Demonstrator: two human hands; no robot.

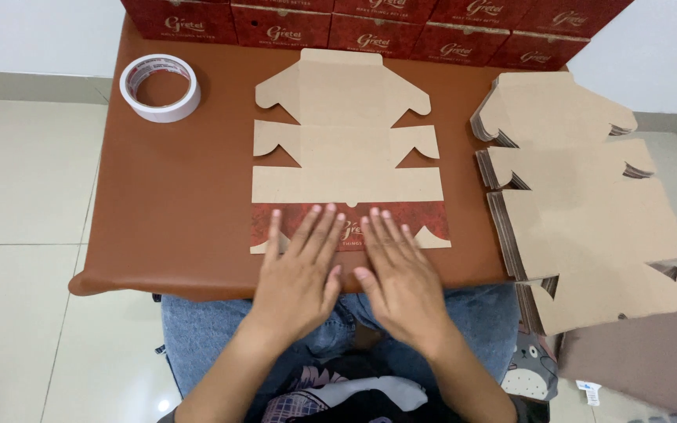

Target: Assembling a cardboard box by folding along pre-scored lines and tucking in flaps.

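On the table (166, 204), both hands press flat, fingers open, on the folded red flap (417, 218) of a box blank (346, 149); left hand (299, 274), right hand (401, 278); tape roll (160, 87) is well apart.

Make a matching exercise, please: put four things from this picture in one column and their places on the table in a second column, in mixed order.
Things:
1. tape roll
2. flat box blank
3. stack of blanks
4. red boxes

Places:
A. along the far edge of the table
B. far left corner
C. right side, overhanging the edge
D. middle, near flap folded over under the left hand and right hand

Pairs: 1-B, 2-D, 3-C, 4-A
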